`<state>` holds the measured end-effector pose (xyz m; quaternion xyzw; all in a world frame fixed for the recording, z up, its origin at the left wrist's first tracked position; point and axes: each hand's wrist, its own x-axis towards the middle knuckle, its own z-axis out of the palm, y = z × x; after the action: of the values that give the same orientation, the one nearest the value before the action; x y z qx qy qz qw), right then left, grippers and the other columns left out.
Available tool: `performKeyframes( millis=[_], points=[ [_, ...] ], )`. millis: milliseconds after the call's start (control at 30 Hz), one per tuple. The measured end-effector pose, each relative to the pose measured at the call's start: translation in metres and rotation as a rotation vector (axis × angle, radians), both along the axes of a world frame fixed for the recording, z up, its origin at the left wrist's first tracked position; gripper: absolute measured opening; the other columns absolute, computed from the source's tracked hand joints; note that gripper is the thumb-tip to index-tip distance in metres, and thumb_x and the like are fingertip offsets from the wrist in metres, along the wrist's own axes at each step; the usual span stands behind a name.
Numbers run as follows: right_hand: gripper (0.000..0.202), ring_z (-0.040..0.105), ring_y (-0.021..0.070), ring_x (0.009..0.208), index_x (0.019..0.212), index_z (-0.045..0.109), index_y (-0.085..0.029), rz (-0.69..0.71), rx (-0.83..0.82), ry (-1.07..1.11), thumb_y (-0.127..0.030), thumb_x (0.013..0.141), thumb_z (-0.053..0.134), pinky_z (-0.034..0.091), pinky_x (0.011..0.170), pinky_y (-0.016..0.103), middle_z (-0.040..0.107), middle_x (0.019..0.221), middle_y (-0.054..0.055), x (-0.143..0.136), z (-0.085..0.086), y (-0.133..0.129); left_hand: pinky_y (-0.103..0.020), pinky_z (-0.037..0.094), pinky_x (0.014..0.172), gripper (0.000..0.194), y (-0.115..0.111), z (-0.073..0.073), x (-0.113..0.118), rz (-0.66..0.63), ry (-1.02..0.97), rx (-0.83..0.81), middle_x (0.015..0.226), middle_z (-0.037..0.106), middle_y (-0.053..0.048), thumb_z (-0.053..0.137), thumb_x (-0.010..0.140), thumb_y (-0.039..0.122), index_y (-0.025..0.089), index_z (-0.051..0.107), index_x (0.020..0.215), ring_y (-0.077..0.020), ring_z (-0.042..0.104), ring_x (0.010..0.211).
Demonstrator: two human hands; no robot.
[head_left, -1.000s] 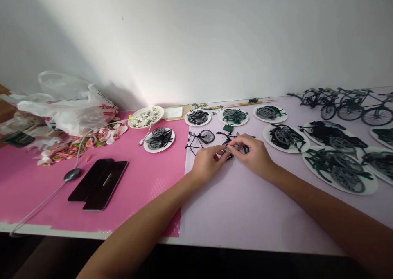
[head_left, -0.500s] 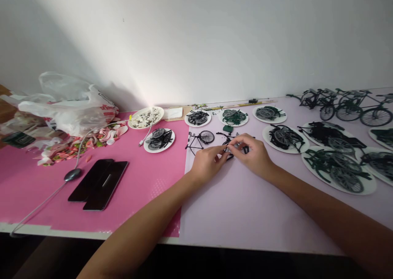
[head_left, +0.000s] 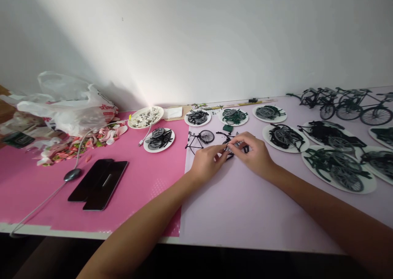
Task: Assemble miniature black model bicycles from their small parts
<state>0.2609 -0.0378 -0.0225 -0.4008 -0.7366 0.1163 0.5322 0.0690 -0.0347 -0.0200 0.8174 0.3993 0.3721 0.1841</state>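
My left hand (head_left: 208, 160) and my right hand (head_left: 249, 150) meet over the pale lilac part of the table, fingertips pinched together. Between them is something small and dark, mostly covered by the fingers, so I cannot make out what part it is. Just behind the fingertips lie black toy bicycle parts (head_left: 223, 135), partly hidden by my hands. To the left of these is a black toy bicycle frame (head_left: 194, 141) beside a spoked wheel (head_left: 206, 136). A small dark green piece (head_left: 228, 128) lies farther back.
White plates of bicycle parts (head_left: 147, 145) stand behind and to the right. Several assembled toy bicycles (head_left: 353, 107) stand at the back right. On the pink side are two dark phones (head_left: 104, 187), a cable with a mouse-like grey piece (head_left: 73, 174) and a white plastic bag (head_left: 73, 111).
Both hands stay in almost the same place, still pinched together. Only a very slight shift of the fingertips and of the camera shows.
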Motion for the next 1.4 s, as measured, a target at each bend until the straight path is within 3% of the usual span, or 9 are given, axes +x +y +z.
performKeyframes(
  millis=[333,533,700,967,1067,1200,1400],
  points=[
    [0.006,0.069,0.0193,0.076,0.09,0.067,-0.025,-0.052,-0.024,0.033,-0.03,0.092,0.068,0.061,0.067,0.034,0.07,0.089,0.004,0.0,-0.003,0.001,-0.024,0.048,0.06,0.024,0.004,-0.003,0.004,-0.005,-0.283,-0.2,0.091,0.079,-0.007,0.066,0.095,0.037,0.02,0.081,0.104,-0.012,0.06,0.065],
    [0.01,0.068,0.0196,0.075,0.089,0.068,-0.025,-0.062,-0.044,0.042,-0.035,0.093,0.067,0.063,0.064,0.034,0.071,0.087,0.004,-0.001,-0.002,0.0,-0.024,0.042,0.05,0.034,0.005,-0.001,0.005,0.008,-0.422,-0.416,0.086,0.078,-0.007,0.072,0.088,0.048,0.017,0.081,0.098,-0.0091,0.049,0.053],
    [0.009,0.069,0.0214,0.083,0.089,0.068,-0.025,-0.021,-0.052,0.016,-0.033,0.093,0.066,0.064,0.065,0.034,0.071,0.088,0.005,-0.001,-0.002,0.0,-0.023,0.039,0.047,0.039,0.003,0.005,0.006,-0.006,-0.492,-0.526,0.084,0.077,-0.007,0.076,0.083,0.052,0.015,0.079,0.094,-0.0074,0.048,0.049],
    [0.011,0.067,0.0214,0.08,0.09,0.067,-0.025,-0.096,-0.048,-0.026,-0.035,0.095,0.065,0.062,0.068,0.036,0.069,0.089,0.005,0.004,-0.002,0.005,-0.022,0.044,0.046,0.037,0.007,0.004,0.004,0.066,-0.556,-0.548,0.091,0.077,-0.008,0.078,0.081,0.049,0.014,0.076,0.093,-0.0071,0.054,0.047],
    [0.013,0.068,0.0246,0.091,0.095,0.069,-0.025,-0.126,-0.089,-0.092,-0.036,0.096,0.063,0.061,0.079,0.041,0.071,0.095,0.007,0.011,-0.004,0.01,-0.023,0.045,0.047,0.037,0.01,0.003,0.003,0.117,-0.576,-0.535,0.101,0.077,-0.01,0.078,0.081,0.049,0.014,0.075,0.094,-0.0069,0.056,0.047],
    [0.024,0.064,0.031,0.116,0.11,0.073,-0.027,-0.079,-0.177,-0.286,-0.043,0.092,0.07,0.055,0.098,0.05,0.071,0.112,0.009,0.023,-0.012,0.02,-0.023,0.047,0.05,0.033,0.012,0.004,0.001,0.161,-0.576,-0.522,0.1,0.077,-0.009,0.077,0.083,0.045,0.014,0.074,0.095,-0.0061,0.055,0.048],
    [0.029,0.062,0.0324,0.122,0.119,0.074,-0.031,0.057,-0.184,-0.465,-0.036,0.09,0.074,0.052,0.103,0.054,0.074,0.118,0.009,0.038,-0.022,0.032,-0.023,0.047,0.05,0.031,0.013,0.003,0.001,0.154,-0.57,-0.518,0.1,0.077,-0.008,0.076,0.083,0.044,0.015,0.075,0.094,-0.0069,0.055,0.049]
  ],
)
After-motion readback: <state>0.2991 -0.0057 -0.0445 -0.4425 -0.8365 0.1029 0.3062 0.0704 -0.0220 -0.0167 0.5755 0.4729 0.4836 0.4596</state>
